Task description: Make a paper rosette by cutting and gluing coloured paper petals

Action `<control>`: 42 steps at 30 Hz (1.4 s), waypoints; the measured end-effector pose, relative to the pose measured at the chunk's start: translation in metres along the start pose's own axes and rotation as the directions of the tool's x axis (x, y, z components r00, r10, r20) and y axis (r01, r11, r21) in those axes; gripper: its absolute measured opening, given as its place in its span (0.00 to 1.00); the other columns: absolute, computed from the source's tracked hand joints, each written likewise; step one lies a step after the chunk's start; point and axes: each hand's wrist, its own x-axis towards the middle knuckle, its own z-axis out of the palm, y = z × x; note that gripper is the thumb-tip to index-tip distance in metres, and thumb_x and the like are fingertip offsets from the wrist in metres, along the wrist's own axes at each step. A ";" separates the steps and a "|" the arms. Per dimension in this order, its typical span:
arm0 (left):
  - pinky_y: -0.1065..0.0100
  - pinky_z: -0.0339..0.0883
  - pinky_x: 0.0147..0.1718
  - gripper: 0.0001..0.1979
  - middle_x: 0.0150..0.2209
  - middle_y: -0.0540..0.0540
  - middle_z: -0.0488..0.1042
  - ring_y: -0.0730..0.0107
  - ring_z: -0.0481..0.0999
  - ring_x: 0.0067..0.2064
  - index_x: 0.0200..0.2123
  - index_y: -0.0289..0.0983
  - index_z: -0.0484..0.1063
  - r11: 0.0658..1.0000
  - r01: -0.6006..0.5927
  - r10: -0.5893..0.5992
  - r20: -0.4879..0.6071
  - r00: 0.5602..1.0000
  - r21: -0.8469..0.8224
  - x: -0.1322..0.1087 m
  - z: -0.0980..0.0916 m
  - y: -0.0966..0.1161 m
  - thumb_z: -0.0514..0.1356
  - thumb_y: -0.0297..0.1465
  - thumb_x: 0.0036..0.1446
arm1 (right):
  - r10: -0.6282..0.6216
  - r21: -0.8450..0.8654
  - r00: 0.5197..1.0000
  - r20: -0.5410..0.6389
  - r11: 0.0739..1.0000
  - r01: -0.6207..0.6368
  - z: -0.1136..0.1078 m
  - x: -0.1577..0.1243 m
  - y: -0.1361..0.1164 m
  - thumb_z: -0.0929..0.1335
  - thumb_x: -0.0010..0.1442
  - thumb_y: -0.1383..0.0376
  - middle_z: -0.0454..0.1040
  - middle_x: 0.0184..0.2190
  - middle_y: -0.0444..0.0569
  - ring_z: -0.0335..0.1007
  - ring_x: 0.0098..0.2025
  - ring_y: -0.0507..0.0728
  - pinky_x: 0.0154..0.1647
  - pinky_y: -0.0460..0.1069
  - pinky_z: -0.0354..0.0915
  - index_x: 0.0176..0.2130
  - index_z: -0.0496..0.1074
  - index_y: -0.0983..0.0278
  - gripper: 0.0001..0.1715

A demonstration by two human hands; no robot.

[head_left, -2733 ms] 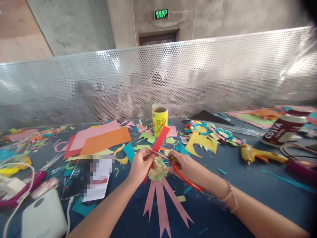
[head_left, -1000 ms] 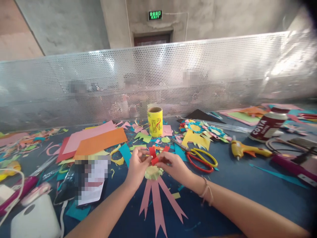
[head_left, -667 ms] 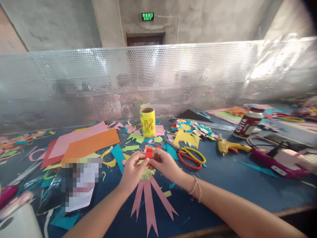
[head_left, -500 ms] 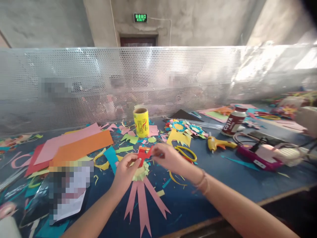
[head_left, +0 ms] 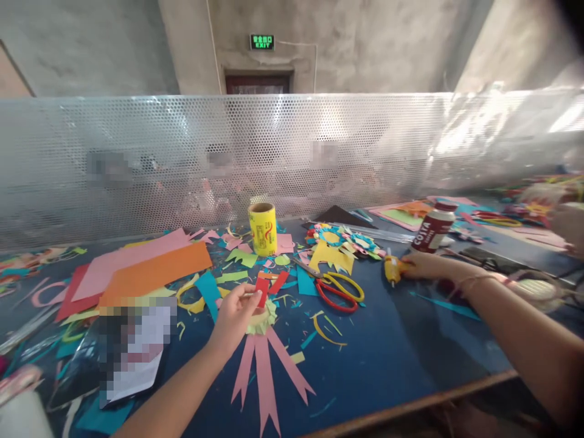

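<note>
My left hand (head_left: 236,311) pinches a red paper strip (head_left: 261,292) between thumb and fingers. Just below it lies a pale green pleated paper rosette (head_left: 269,317), with pink paper tails (head_left: 264,377) spread toward the table's front edge. Another red strip end (head_left: 278,282) sticks out to the right of the pinched one. Over on the right, my right hand (head_left: 422,266) is closed around the handle of a yellow hot glue gun (head_left: 392,269), whose nozzle points down and forward. Its fingers are partly hidden by the hand itself.
Scissors (head_left: 340,292) with red and yellow handles lie between my hands. A yellow cardboard-cored roll (head_left: 263,229) stands behind the rosette. A brown-labelled bottle (head_left: 433,228) is beyond my right hand. Orange paper (head_left: 155,274) and a phone-like pixelated item (head_left: 137,359) lie left. A perforated screen (head_left: 283,152) closes off the back.
My right hand has let go of the red strip and moved right onto the glue gun. The scissors show fully now. My left hand still holds the red strip over the rosette.
</note>
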 end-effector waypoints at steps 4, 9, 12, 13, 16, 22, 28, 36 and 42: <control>0.63 0.72 0.36 0.17 0.28 0.48 0.73 0.68 0.76 0.30 0.30 0.36 0.68 1.000 0.001 0.000 0.008 1.000 -0.031 0.001 -0.002 -0.001 0.63 0.43 0.46 | 0.088 -0.161 0.980 0.180 0.985 -0.059 -0.003 0.017 -0.010 0.72 0.39 0.61 0.60 0.15 0.42 0.56 0.16 0.51 0.24 0.51 0.60 0.16 0.60 0.61 0.17; 0.63 0.71 0.37 0.16 0.29 0.47 0.74 0.66 0.77 0.32 0.30 0.36 0.68 0.998 -0.044 0.044 0.013 0.999 0.039 0.001 -0.002 -0.001 0.63 0.43 0.45 | -0.134 -0.219 0.991 -0.003 0.967 0.130 -0.010 0.018 -0.059 0.72 0.42 0.60 0.67 0.25 0.47 0.63 0.25 0.55 0.29 0.52 0.59 0.27 0.62 0.60 0.15; 0.65 0.70 0.36 0.16 0.31 0.46 0.74 0.65 0.76 0.35 0.30 0.36 0.69 0.995 -0.070 0.069 0.010 0.998 0.077 0.000 -0.002 -0.003 0.63 0.43 0.44 | -0.112 -0.207 0.961 -0.252 0.977 0.060 -0.008 0.003 -0.117 0.69 0.49 0.56 0.67 0.27 0.50 0.64 0.28 0.57 0.29 0.51 0.57 0.31 0.59 0.60 0.16; 0.65 0.70 0.37 0.16 0.32 0.45 0.74 0.65 0.75 0.36 0.30 0.36 0.69 0.993 -0.081 0.080 0.015 0.997 0.084 0.000 -0.001 -0.003 0.63 0.42 0.44 | -0.103 -0.193 0.949 -0.299 0.980 0.045 -0.005 -0.004 -0.137 0.67 0.51 0.55 0.66 0.26 0.51 0.64 0.29 0.57 0.29 0.51 0.57 0.31 0.57 0.60 0.16; 0.66 0.69 0.38 0.14 0.32 0.46 0.73 0.65 0.74 0.37 0.29 0.36 0.70 0.990 -0.087 0.084 0.030 0.996 0.108 0.000 -0.001 -0.005 0.63 0.41 0.45 | -0.133 -0.121 0.905 -0.404 0.988 0.091 0.013 -0.021 -0.189 0.64 0.54 0.56 0.67 0.28 0.52 0.65 0.32 0.59 0.32 0.52 0.59 0.32 0.58 0.61 0.13; 0.63 0.71 0.40 0.18 0.36 0.43 0.75 0.63 0.76 0.39 0.37 0.35 0.72 0.998 -0.016 0.011 0.098 0.995 0.054 0.001 -0.001 -0.011 0.63 0.42 0.47 | -0.193 -0.103 0.921 -0.338 0.981 0.167 0.065 -0.040 -0.216 0.63 0.54 0.52 0.67 0.30 0.53 0.66 0.34 0.60 0.33 0.53 0.62 0.37 0.61 0.64 0.19; 0.62 0.70 0.40 0.20 0.39 0.39 0.77 0.60 0.77 0.40 0.41 0.34 0.73 0.991 -0.024 -0.002 0.197 0.980 0.133 -0.001 0.002 -0.012 0.61 0.43 0.50 | -0.372 -0.204 0.854 -0.364 0.926 0.317 0.087 -0.048 -0.198 0.62 0.56 0.55 0.66 0.25 0.50 0.65 0.30 0.57 0.27 0.50 0.59 0.33 0.59 0.63 0.13; 0.60 0.72 0.35 0.20 0.34 0.41 0.78 0.61 0.78 0.33 0.40 0.34 0.72 0.987 -0.007 -0.027 0.207 0.978 0.159 0.000 0.006 -0.013 0.60 0.43 0.50 | -0.492 -0.263 0.784 -0.379 0.869 0.418 0.088 -0.050 -0.195 0.61 0.59 0.59 0.65 0.23 0.48 0.66 0.26 0.57 0.23 0.50 0.57 0.31 0.56 0.61 0.09; 0.61 0.72 0.37 0.17 0.33 0.42 0.78 0.62 0.79 0.34 0.40 0.34 0.71 0.988 0.014 -0.045 0.204 0.978 0.152 0.000 0.006 -0.017 0.60 0.41 0.51 | -0.505 -0.260 0.799 -0.326 0.861 0.438 0.085 -0.051 -0.196 0.58 0.62 0.57 0.66 0.23 0.50 0.66 0.26 0.57 0.24 0.50 0.58 0.30 0.57 0.61 0.12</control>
